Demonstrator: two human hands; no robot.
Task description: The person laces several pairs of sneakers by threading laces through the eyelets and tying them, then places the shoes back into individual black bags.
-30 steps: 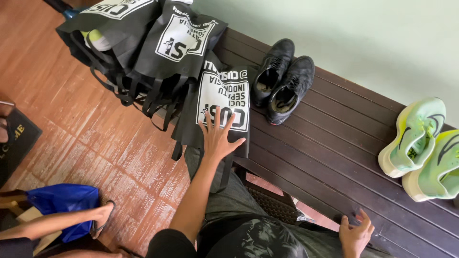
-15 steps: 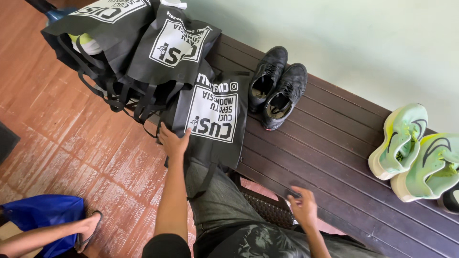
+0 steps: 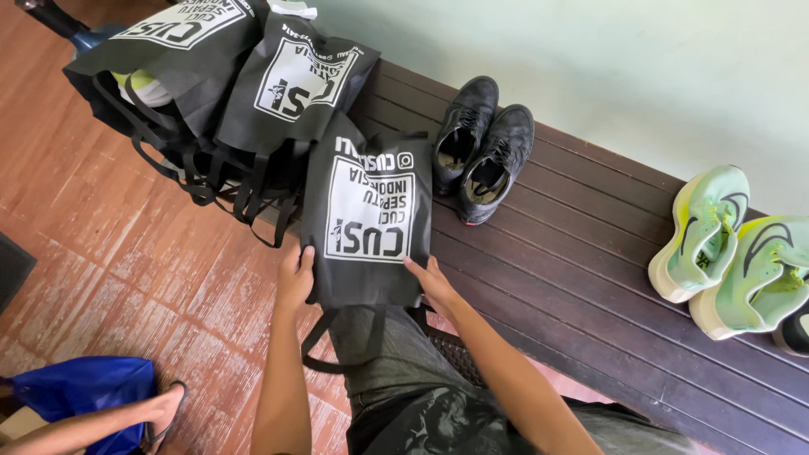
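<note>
Gripped at its lower corners by left hand (image 3: 295, 278) and right hand (image 3: 434, 282), which was off it earlier, black bag (image 3: 366, 215) lies on bench (image 3: 590, 278); black shoes (image 3: 482, 147) beside.

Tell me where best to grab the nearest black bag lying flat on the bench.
Grip the black bag by its near bottom corners, coming from the person's side, one hand each. It lies flat with that edge overhanging the bench; left hand and right hand already sit there.

Rightmost green shoe (image 3: 796, 291) edge-cropped
</note>
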